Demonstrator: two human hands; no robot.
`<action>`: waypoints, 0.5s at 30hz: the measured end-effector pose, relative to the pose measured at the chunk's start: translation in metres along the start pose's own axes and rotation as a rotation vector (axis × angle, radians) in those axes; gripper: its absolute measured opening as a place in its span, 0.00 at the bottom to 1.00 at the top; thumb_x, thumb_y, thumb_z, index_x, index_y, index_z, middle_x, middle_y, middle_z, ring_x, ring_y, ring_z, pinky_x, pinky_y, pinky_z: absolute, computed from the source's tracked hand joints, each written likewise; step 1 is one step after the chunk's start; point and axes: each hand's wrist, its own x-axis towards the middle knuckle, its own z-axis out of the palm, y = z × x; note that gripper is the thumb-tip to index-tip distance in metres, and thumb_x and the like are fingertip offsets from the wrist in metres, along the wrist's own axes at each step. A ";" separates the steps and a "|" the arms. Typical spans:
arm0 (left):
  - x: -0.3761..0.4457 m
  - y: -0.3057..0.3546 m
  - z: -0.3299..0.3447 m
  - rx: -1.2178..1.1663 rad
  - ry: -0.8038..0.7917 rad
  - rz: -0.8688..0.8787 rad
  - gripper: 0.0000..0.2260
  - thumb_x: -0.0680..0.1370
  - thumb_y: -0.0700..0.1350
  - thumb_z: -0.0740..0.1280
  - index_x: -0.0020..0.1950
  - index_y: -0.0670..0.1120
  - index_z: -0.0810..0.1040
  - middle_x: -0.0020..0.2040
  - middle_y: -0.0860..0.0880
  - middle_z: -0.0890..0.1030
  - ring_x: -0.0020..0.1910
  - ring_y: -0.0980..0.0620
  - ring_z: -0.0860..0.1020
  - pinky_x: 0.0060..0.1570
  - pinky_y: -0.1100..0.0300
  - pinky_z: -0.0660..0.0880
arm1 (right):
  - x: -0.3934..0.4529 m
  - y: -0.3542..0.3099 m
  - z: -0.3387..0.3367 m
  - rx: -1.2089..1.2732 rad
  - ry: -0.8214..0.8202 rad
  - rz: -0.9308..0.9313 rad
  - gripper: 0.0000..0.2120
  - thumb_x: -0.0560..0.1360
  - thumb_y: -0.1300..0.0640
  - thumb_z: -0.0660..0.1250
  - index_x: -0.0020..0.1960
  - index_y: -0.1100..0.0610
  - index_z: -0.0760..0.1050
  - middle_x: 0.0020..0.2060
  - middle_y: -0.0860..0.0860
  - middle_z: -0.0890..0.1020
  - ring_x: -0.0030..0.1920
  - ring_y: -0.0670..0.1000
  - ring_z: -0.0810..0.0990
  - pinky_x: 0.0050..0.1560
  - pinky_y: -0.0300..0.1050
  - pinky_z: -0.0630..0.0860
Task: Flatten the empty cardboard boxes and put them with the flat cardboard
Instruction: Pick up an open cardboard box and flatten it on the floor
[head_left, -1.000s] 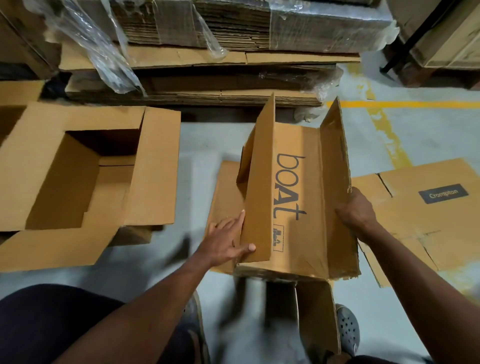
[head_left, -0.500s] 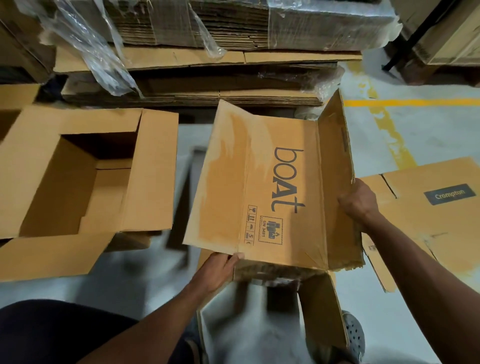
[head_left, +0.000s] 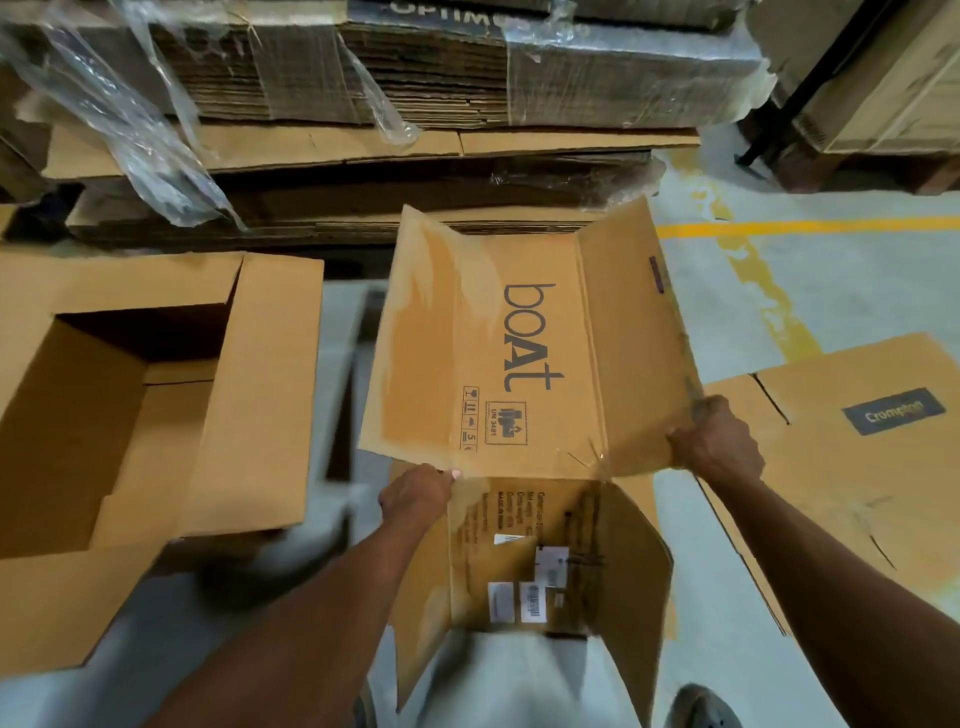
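Note:
A brown cardboard box printed "boAt" (head_left: 498, 343) is held off the floor in the middle, opened out, its flaps spread and its labelled side hanging toward me. My left hand (head_left: 415, 493) grips the near edge of its left flap. My right hand (head_left: 714, 441) is closed on its right flap at the lower corner. An open empty box (head_left: 260, 395) stands on the floor to the left. A flat "Crompton" cardboard sheet (head_left: 852, 467) lies on the floor to the right.
Stacks of flat cardboard (head_left: 441, 88) wrapped in torn clear plastic (head_left: 150, 150) lie on a pallet straight ahead. More boxes on a pallet (head_left: 883, 78) stand at the top right. A yellow line (head_left: 810, 226) crosses the grey floor. My shoe (head_left: 701, 709) shows at the bottom.
The left flap swung outward from upright to spread flat. My left hand slid from its side to its near edge. The box rose, and its labelled side now shows below.

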 end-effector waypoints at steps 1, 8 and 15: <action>0.008 0.005 0.000 0.072 0.014 0.024 0.24 0.82 0.64 0.57 0.63 0.47 0.80 0.63 0.45 0.82 0.62 0.43 0.79 0.55 0.52 0.70 | 0.006 0.012 0.011 0.044 -0.027 0.021 0.24 0.73 0.48 0.70 0.63 0.53 0.65 0.52 0.59 0.82 0.50 0.64 0.82 0.53 0.60 0.79; 0.043 0.021 0.005 0.668 0.089 0.309 0.25 0.77 0.65 0.66 0.62 0.47 0.80 0.58 0.48 0.84 0.57 0.47 0.82 0.56 0.53 0.72 | 0.016 0.056 0.071 0.489 -0.259 0.120 0.48 0.73 0.44 0.74 0.80 0.49 0.46 0.76 0.62 0.65 0.69 0.68 0.71 0.65 0.65 0.73; 0.063 -0.006 0.050 0.629 0.272 0.372 0.31 0.75 0.70 0.62 0.69 0.50 0.73 0.62 0.48 0.82 0.64 0.45 0.77 0.63 0.48 0.66 | 0.000 0.081 0.102 0.662 -0.696 0.037 0.32 0.71 0.26 0.61 0.68 0.42 0.75 0.65 0.53 0.80 0.62 0.60 0.78 0.59 0.59 0.77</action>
